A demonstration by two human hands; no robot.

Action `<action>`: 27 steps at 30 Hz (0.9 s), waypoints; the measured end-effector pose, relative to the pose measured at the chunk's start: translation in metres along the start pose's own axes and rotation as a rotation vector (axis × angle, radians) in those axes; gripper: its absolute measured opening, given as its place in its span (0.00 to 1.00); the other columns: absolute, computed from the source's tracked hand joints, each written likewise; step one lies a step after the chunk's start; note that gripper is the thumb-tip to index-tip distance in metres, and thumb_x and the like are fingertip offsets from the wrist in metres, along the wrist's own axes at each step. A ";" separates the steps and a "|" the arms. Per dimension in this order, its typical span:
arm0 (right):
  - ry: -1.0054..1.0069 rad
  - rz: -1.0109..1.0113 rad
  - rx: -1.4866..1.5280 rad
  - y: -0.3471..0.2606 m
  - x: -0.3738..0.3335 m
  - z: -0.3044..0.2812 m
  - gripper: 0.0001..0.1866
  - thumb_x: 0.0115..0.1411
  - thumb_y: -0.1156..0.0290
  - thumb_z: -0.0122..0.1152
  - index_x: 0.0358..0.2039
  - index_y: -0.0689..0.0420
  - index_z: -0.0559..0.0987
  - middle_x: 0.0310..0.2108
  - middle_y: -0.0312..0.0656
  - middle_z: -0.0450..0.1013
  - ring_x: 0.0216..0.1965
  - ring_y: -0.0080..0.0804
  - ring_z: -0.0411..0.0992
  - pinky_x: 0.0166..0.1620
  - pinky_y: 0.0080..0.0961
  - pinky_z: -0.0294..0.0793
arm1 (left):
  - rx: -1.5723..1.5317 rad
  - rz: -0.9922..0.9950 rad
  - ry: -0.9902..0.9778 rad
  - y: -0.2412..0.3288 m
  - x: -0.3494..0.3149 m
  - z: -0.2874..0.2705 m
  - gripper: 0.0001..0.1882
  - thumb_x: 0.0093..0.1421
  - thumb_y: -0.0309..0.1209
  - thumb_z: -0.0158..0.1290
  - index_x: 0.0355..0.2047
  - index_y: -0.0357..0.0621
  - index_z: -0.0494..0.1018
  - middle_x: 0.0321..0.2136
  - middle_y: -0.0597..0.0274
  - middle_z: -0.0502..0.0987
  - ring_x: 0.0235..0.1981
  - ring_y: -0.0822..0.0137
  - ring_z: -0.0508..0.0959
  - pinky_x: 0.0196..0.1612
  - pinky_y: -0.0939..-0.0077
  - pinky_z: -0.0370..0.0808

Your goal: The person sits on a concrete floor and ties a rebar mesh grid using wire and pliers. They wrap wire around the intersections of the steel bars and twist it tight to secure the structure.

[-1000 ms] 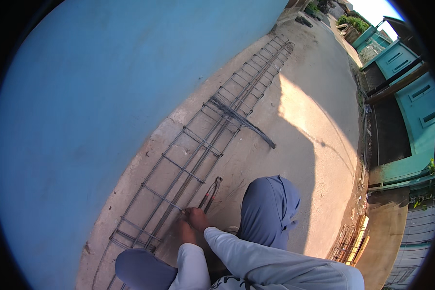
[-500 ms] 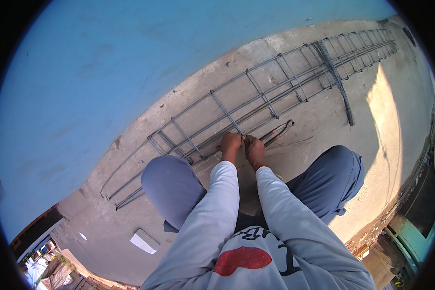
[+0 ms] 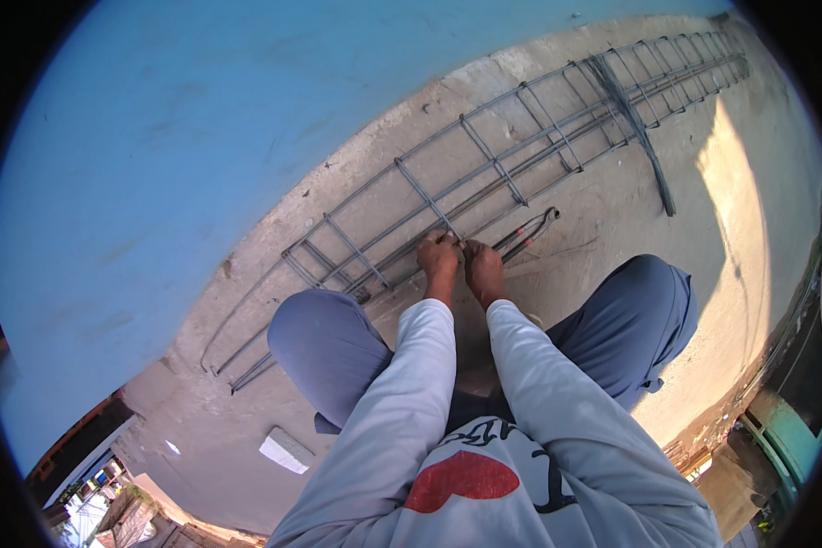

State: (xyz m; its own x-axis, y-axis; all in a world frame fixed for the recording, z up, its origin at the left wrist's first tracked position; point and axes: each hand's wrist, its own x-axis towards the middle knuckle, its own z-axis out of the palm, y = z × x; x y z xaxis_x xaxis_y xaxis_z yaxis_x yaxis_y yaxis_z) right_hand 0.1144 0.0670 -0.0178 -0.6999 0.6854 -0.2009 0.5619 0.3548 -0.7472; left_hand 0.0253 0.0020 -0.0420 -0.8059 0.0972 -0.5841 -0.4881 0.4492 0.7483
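Observation:
A long rebar cage (image 3: 497,165) of steel bars and cross stirrups lies on the concrete, running from near left to far right. Both hands are at its near edge, by the lower end of one stirrup. My left hand (image 3: 439,261) is closed, its bent fingertips against the bars at that crossing. Just beside it, my right hand (image 3: 484,272) is closed too, fingers pinched together at the stirrup's end. Whatever either pinches is hidden or too small to name. Pincers (image 3: 528,231) with red marks on their dark handles lie right of my right hand.
A bundle of thin tie wire (image 3: 637,131) is draped across the cage at the right. Beyond the cage rises a blue wall (image 3: 192,137). A white block (image 3: 286,450) sits on the floor (image 3: 219,475) at lower left. My bent knees flank my arms.
The view has shifted slightly, so the cage sits a little higher. My left fingers now reach farther onto the bars; my right hand stays pinched at the same crossing.

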 end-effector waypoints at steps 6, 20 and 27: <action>-0.062 0.106 0.039 -0.006 -0.002 -0.005 0.14 0.66 0.62 0.58 0.37 0.62 0.81 0.36 0.60 0.78 0.41 0.63 0.75 0.43 0.51 0.74 | -0.045 0.207 0.112 0.007 -0.031 0.001 0.07 0.59 0.26 0.62 0.36 0.34 0.82 0.34 0.47 0.84 0.37 0.55 0.83 0.42 0.62 0.77; -0.134 0.456 0.231 0.015 -0.019 0.003 0.15 0.62 0.65 0.59 0.45 0.57 0.85 0.40 0.57 0.81 0.43 0.52 0.81 0.47 0.38 0.78 | 0.583 0.833 -0.059 0.003 -0.068 -0.021 0.15 0.58 0.22 0.57 0.46 0.42 0.83 0.50 0.49 0.79 0.51 0.48 0.76 0.57 0.58 0.72; -0.483 0.168 -0.415 -0.017 -0.006 -0.017 0.17 0.63 0.61 0.55 0.40 0.60 0.85 0.41 0.59 0.80 0.46 0.56 0.79 0.51 0.44 0.77 | 0.273 0.742 -0.130 -0.002 -0.041 -0.031 0.18 0.55 0.16 0.54 0.43 0.45 0.82 0.43 0.52 0.83 0.41 0.48 0.81 0.46 0.57 0.78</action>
State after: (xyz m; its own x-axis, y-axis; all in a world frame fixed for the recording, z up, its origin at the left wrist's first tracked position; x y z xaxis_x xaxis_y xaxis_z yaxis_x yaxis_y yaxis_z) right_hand 0.1168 0.0679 0.0073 -0.6528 0.4244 -0.6275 0.7363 0.5503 -0.3938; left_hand 0.0487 -0.0299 -0.0099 -0.8343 0.5512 -0.0089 0.2724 0.4263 0.8626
